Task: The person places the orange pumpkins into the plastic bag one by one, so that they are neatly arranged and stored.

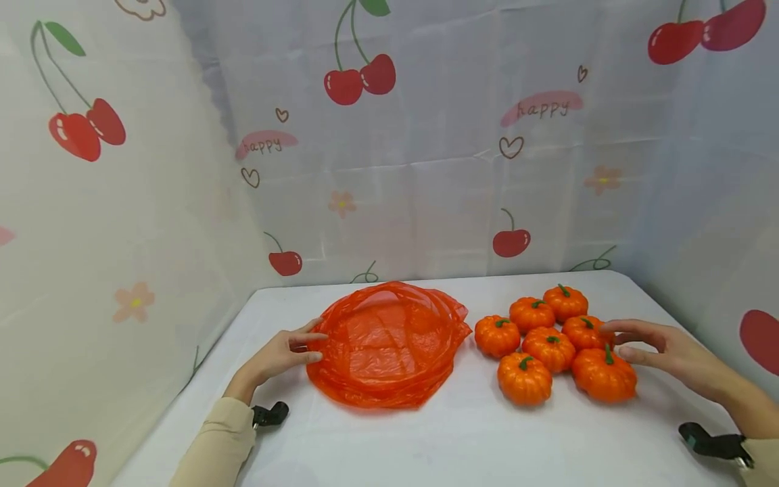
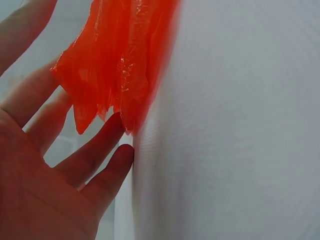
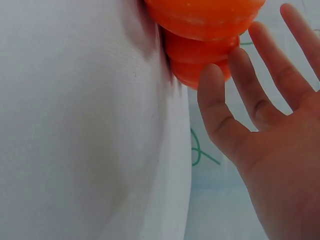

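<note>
An orange-red plastic bag (image 1: 380, 345) lies spread on the table, its wide mouth facing up. My left hand (image 1: 281, 353) is at its left edge, fingers apart and fairly straight. In the left wrist view the fingertips come right up to the crumpled side of the bag (image 2: 125, 60). To the right of the bag, several small orange pumpkins (image 1: 548, 348) with green stems sit in a close group. My right hand (image 1: 681, 355) is beside the group's right side, fingers extended near the front right pumpkin (image 1: 604, 375). The right wrist view shows the spread fingers overlapping a pumpkin (image 3: 200, 52).
A white cloth covers the table (image 1: 389, 446). Cherry-printed curtains (image 1: 414, 169) stand behind it and along both sides. A small black device is strapped at each wrist, one on the left (image 1: 270, 414) and one on the right (image 1: 709, 441).
</note>
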A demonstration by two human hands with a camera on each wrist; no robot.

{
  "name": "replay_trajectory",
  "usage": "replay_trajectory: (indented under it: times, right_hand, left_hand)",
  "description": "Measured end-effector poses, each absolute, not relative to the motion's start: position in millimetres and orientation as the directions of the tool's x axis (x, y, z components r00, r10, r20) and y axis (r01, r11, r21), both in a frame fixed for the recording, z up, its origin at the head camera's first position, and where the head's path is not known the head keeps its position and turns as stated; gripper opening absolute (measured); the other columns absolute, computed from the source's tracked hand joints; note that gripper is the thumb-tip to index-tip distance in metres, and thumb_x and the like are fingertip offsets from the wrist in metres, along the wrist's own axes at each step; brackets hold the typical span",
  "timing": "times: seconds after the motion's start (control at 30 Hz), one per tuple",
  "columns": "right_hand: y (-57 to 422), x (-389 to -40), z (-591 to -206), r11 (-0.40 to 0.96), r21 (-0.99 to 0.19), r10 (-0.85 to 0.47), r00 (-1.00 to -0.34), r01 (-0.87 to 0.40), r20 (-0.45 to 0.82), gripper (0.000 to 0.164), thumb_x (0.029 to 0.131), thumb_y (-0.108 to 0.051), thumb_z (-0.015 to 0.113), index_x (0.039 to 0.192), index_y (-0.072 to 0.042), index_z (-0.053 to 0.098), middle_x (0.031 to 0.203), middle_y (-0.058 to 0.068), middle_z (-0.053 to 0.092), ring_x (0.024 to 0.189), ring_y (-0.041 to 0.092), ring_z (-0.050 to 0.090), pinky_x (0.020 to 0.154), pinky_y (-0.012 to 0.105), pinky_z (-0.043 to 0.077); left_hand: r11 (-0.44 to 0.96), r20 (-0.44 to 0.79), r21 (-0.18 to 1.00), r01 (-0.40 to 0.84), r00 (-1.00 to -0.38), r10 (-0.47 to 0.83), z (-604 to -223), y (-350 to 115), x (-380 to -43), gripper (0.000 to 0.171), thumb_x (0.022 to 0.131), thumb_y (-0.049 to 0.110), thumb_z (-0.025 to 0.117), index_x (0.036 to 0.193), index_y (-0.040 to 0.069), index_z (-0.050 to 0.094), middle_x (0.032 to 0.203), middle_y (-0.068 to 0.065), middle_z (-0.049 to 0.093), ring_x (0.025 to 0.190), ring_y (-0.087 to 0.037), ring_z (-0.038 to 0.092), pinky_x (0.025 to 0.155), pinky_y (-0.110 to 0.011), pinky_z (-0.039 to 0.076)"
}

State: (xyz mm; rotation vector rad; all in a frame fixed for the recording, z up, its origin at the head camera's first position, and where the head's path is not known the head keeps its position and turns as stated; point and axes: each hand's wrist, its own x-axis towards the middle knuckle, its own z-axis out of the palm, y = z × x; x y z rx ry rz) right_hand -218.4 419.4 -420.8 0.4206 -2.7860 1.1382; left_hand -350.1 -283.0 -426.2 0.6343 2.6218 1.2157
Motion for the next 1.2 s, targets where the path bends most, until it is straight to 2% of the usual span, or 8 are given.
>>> replay_trajectory:
  times: [0.23,0.53,0.7,0.83,0.93,1.1,1.2]
  right_hand:
    - [422,-218,-425,0.581,-0.745,-0.321,-0.934,-0.327,0.159,0.038,0.102,-0.010,0.059,0.139,-0.006,0.060,0.127,-0.030,0.062,0.108,-0.003,0.061,0.080,0.022,0.051]
    - [425,-224,-426,0.539,-0.797,-0.398,-0.916,-0.271,0.042,0.050,0.098,-0.011,0.067,0.146,-0.003,0.053,0.129,-0.044,0.050,0.112,-0.022,0.049,0.083,0.017,0.052]
    - [428,-224,-431,0.507,-0.835,-0.434,-0.900,-0.215,-0.033,0.056,0.096,-0.011,0.069,0.148,0.000,0.049,0.129,-0.045,0.050,0.112,-0.025,0.046,0.086,0.014,0.052]
    - [428,-222,-433,0.489,-0.841,-0.462,-0.887,-0.231,-0.025,0.058,0.094,-0.008,0.071,0.147,0.000,0.049,0.129,-0.043,0.053,0.113,-0.024,0.048,0.087,0.014,0.052]
    - [427,-222,-434,0.479,-0.840,-0.476,-0.879,-0.256,-0.004,0.058,0.093,-0.006,0.072,0.146,0.001,0.050,0.130,-0.042,0.053,0.114,-0.023,0.048,0.087,0.014,0.053]
    - [425,-221,-432,0.489,-0.834,-0.464,-0.886,-0.255,-0.001,0.056,0.093,-0.007,0.072,0.145,0.000,0.052,0.130,-0.041,0.055,0.114,-0.023,0.048,0.087,0.014,0.053]
    - [425,-222,-431,0.483,-0.838,-0.464,-0.886,-0.256,0.003,0.055,0.093,-0.007,0.072,0.144,0.001,0.052,0.130,-0.040,0.055,0.114,-0.023,0.049,0.086,0.015,0.053]
  left_hand:
    - [0.573,0.011,0.757,0.315,-0.882,0.471,-428,-284,-349,0.048,0.092,0.036,0.078,0.137,0.021,0.069,0.168,-0.001,0.035,0.158,-0.037,0.024,0.122,-0.059,0.033]
    - [0.585,-0.014,0.752,0.303,-0.881,0.473,-431,-285,-348,0.050,0.092,0.038,0.078,0.139,0.024,0.067,0.168,0.001,0.035,0.158,-0.037,0.024,0.118,-0.053,0.039]
    - [0.578,-0.022,0.756,0.308,-0.870,0.492,-432,-284,-348,0.048,0.094,0.035,0.076,0.139,0.021,0.068,0.168,-0.003,0.035,0.158,-0.041,0.022,0.119,-0.056,0.036]
    - [0.571,-0.020,0.759,0.311,-0.867,0.498,-432,-284,-350,0.045,0.095,0.032,0.075,0.137,0.021,0.068,0.168,-0.003,0.034,0.158,-0.040,0.020,0.121,-0.058,0.034]
    - [0.573,-0.027,0.762,0.301,-0.869,0.493,-434,-285,-350,0.045,0.094,0.032,0.076,0.137,0.022,0.069,0.168,-0.002,0.034,0.158,-0.040,0.021,0.117,-0.049,0.042]
    - [0.561,-0.031,0.777,0.287,-0.872,0.489,-436,-287,-351,0.045,0.093,0.029,0.077,0.137,0.021,0.069,0.168,-0.003,0.034,0.158,-0.040,0.021,0.100,-0.021,0.048]
    - [0.550,-0.035,0.788,0.278,-0.871,0.490,-437,-287,-351,0.046,0.093,0.028,0.078,0.137,0.021,0.069,0.168,-0.002,0.033,0.158,-0.040,0.020,0.096,-0.015,0.048]
